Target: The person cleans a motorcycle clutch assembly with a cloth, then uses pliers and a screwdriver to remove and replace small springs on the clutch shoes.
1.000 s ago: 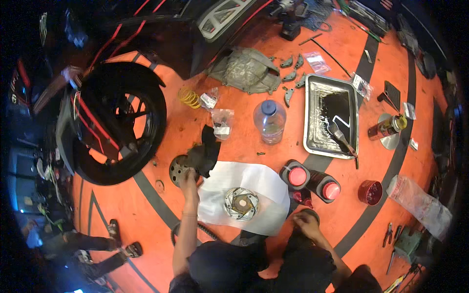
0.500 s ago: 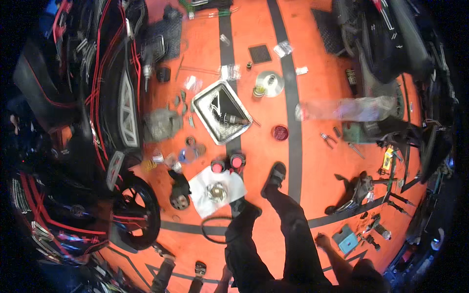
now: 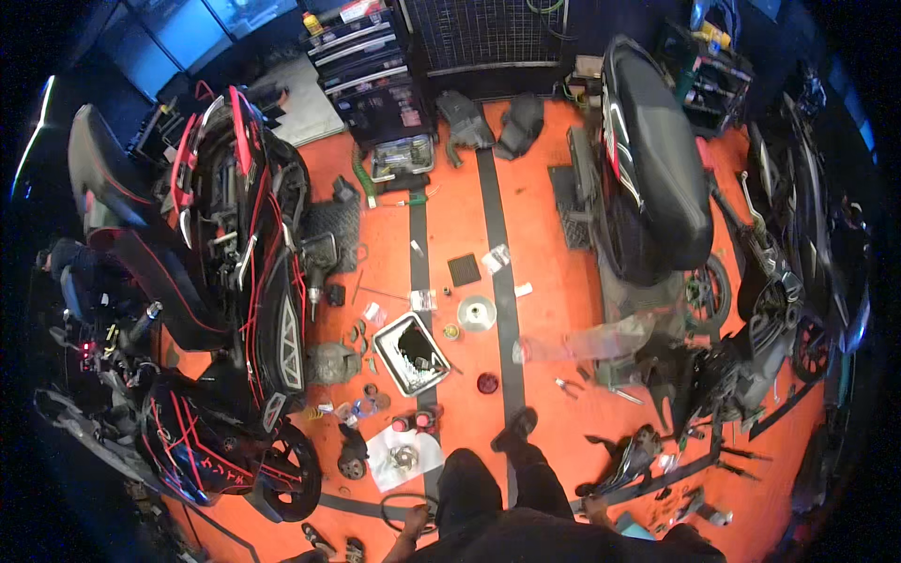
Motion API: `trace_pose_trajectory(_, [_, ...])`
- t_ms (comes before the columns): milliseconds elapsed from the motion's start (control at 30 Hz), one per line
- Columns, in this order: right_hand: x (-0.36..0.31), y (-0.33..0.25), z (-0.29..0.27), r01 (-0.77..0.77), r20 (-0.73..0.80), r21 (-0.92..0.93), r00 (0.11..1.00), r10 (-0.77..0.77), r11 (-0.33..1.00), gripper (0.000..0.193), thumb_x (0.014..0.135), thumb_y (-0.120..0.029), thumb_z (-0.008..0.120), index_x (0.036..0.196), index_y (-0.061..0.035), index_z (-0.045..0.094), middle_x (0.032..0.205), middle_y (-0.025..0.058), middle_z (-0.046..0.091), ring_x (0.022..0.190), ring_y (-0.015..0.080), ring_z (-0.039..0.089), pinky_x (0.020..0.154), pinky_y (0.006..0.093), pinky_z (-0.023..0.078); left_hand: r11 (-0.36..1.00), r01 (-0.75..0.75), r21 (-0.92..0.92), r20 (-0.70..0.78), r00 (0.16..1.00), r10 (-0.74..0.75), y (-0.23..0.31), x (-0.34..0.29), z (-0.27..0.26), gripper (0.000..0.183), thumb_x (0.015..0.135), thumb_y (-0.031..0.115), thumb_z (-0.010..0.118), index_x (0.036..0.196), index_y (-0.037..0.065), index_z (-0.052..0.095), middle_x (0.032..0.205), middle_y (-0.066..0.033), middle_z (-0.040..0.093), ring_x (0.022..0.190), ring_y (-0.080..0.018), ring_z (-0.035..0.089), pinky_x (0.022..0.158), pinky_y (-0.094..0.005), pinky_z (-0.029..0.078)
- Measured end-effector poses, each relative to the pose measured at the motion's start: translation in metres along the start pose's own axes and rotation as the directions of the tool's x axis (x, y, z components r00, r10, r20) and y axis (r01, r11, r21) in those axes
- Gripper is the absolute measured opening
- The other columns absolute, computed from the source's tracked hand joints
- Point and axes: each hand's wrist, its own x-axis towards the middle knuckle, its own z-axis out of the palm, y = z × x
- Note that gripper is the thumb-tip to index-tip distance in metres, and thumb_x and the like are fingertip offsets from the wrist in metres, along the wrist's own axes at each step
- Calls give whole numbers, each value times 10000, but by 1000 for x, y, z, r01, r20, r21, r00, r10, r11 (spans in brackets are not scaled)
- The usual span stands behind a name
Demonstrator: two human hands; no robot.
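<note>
Orange floor [image 3: 544,310] of workshop, person stands upright. Left hand [image 3: 416,519] near black rubber ring [image 3: 405,508], fingers curled, grip unclear. Right hand [image 3: 595,508] hangs free, fingers unclear. Metal disc part lies on white sheet [image 3: 402,460]. Seems pause between steps; next move needs crouching back to parts.

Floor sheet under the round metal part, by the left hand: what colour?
White, lying on the orange floor. The sheet shows best in the head view, just ahead of the left hand.

Glossy orange painted floor [image 3: 450,225], shiny metal tray [image 3: 413,354], white paper sheet [image 3: 404,458], matt black seat [image 3: 657,150]
</note>
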Motion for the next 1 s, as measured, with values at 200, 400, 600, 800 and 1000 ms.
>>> trace_pose_trajectory(200, [-5,-176,19,120,70,184,988,-135,976,161,920,-195,621,988,-51,595,829,120,655,620,245,665,513,378,545,992,-129,-5,92,987,129,62,-41,54,374,972,267,532,1244,14,571,971,-154,697,801,-260,697,659,-404,551])
trace_pose_trajectory(400, [-23,-319,2,180,164,50,969,-185,982,144,944,-133,579,1013,-7,584,805,101,626,679,221,663,484,345,519,967,-209,143,39,978,206,157,-74,117,400,982,270,513,1288,13,545,1073,-150,684,914,-255,685,700,-427,545])
trace_pose_trajectory(600, [-2,-420,20,216,178,104,956,-231,971,135,940,-82,583,1032,16,575,855,129,634,709,214,659,518,351,514,969,-168,-181,51,982,180,264,-50,141,392,981,218,488,1328,40,522,1104,-170,662,918,-270,672,735,-445,537])
trace_pose_trajectory(800, [39,-522,37,51,40,-5,998,-51,999,142,917,-102,594,1019,-4,596,845,122,658,680,228,676,544,355,537,971,-228,-78,25,973,230,396,-23,194,301,953,254,543,1114,24,651,926,-96,694,763,-215,636,647,-374,485])
trace_pose_trajectory(1000, [84,-676,32,83,57,-32,995,-81,996,249,973,-223,507,1051,-30,644,778,86,632,620,223,578,586,394,511,942,-108,-317,94,985,145,559,-13,242,289,953,303,559,1099,56,594,1021,-98,668,831,-209,672,713,-400,528])
